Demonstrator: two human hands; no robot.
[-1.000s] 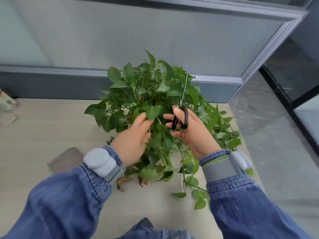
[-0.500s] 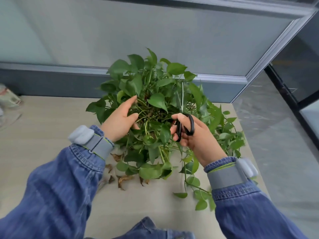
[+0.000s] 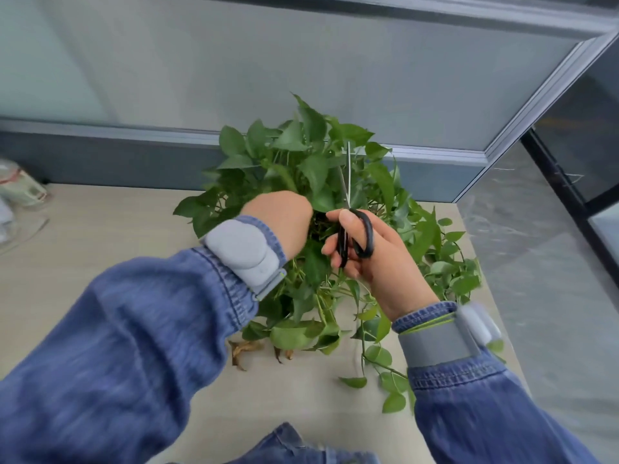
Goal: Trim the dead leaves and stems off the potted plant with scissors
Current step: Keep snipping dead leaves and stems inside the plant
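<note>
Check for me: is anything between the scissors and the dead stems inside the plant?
Yes. Green leaves crowd around the scissors blades, and the left hand is buried in foliage beside them. No dead stems are visible there.

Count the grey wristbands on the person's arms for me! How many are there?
2. One grey wristband sits on the left wrist, just behind the left hand in the leaves. The other grey wristband wraps the right wrist, behind the right hand holding the scissors.

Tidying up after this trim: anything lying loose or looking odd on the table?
Yes: brown dried leaves lie loose on the table at the near edge of the potted plant, apparently trimmings. Nothing else stands out.
</note>
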